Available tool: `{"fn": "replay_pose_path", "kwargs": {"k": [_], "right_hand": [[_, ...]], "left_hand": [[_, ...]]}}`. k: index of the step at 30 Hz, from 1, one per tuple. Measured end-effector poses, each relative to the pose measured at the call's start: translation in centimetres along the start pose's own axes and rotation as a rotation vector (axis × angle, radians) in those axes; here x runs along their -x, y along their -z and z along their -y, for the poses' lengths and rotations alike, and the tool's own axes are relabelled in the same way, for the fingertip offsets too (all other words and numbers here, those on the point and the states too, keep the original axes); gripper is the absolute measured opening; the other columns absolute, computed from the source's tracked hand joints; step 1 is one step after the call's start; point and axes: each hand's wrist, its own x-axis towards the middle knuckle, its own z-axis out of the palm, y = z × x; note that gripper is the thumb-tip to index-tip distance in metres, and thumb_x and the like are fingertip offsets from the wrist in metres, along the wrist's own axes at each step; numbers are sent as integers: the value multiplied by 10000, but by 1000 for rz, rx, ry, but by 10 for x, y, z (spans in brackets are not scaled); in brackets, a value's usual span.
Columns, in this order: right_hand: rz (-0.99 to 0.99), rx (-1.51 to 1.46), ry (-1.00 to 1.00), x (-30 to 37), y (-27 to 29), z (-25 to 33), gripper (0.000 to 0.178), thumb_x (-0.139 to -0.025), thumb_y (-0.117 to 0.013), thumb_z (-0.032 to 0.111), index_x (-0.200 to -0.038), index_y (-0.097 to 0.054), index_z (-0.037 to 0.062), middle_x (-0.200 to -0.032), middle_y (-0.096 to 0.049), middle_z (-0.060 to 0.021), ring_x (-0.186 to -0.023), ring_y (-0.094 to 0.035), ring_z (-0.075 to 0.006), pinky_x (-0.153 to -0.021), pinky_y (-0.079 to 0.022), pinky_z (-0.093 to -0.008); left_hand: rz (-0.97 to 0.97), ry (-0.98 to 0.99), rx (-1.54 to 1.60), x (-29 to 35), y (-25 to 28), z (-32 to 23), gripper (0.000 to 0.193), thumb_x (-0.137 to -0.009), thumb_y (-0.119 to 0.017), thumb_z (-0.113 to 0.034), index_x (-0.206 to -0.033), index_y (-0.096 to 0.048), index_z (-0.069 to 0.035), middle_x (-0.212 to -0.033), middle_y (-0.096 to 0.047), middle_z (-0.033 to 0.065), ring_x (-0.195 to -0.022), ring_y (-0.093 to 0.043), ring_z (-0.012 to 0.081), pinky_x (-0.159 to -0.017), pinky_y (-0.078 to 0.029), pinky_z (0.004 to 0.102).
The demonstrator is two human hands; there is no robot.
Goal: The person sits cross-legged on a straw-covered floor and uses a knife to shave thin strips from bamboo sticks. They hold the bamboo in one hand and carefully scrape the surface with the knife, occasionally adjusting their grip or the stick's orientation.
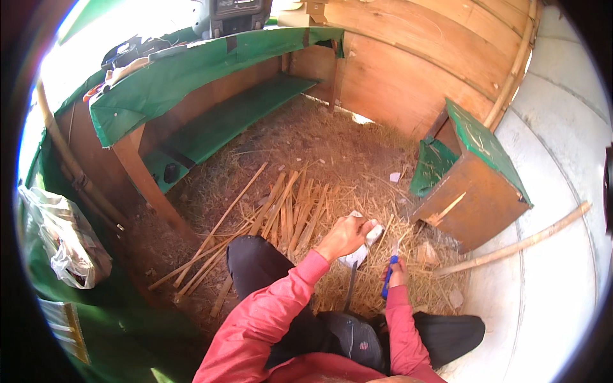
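My left hand [345,238] is closed over the straw in front of my knees, with a small white piece [374,235] at its fingertips; whether it is cloth or paper I cannot tell. Just below that hand lies a flat white sheet or pad [355,256]. My right hand [398,274] grips the blue handle of a tool [391,273], whose thin end points up and away from me; its exact kind is too small to make out. Split bamboo strips [295,210] lie in a pile left of my hands.
Straw shavings [408,293] cover the ground around me. A green-topped wooden box [479,198] stands at right, a bamboo pole [517,239] beside it. At left is a green-covered bench [191,73] with a lower shelf [211,127], and a plastic bag [67,236] hangs nearby.
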Motion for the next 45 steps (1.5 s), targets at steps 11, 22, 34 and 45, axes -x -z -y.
{"fn": "replay_pose_path", "kwargs": {"k": [11, 22, 34, 45], "right_hand": [[26, 611, 216, 81, -12, 10, 424, -943, -622, 425, -833, -543, 23, -676, -516, -103, -662, -553, -212, -638, -420, -385], [-313, -76, 3, 73, 12, 11, 236, -996, -577, 350, -1082, -569, 130, -773, -498, 29, -611, -462, -38, -487, -355, -204], [-237, 24, -134, 64, 9, -12, 278, -1037, -500, 231, -1253, -549, 63, -742, -504, -2, -534, -418, -47, -474, -346, -208], [175, 616, -10, 80, -32, 53, 216, -1018, -493, 177, -1176, -558, 44, -760, -574, -68, -581, -552, -156, -500, -416, -305]], "left_hand": [[-59, 204, 385, 76, -21, 11, 330, -989, -591, -285, -1087, -717, 3, -637, -627, 26, -607, -571, 79, -586, -465, 260], [-356, 273, 504, 64, -26, 27, 460, -1039, -498, -360, -1157, -669, 51, -698, -636, 48, -653, -598, 99, -652, -499, 232], [-422, 261, 513, 72, -28, 33, 543, -1042, -440, -381, -1170, -621, 115, -982, -696, 203, -692, -643, 154, -639, -500, 252], [-371, 324, 839, 77, -23, 25, 417, -863, -769, -204, -1019, -463, 31, -746, -610, 139, -621, -581, 166, -606, -478, 272]]}}
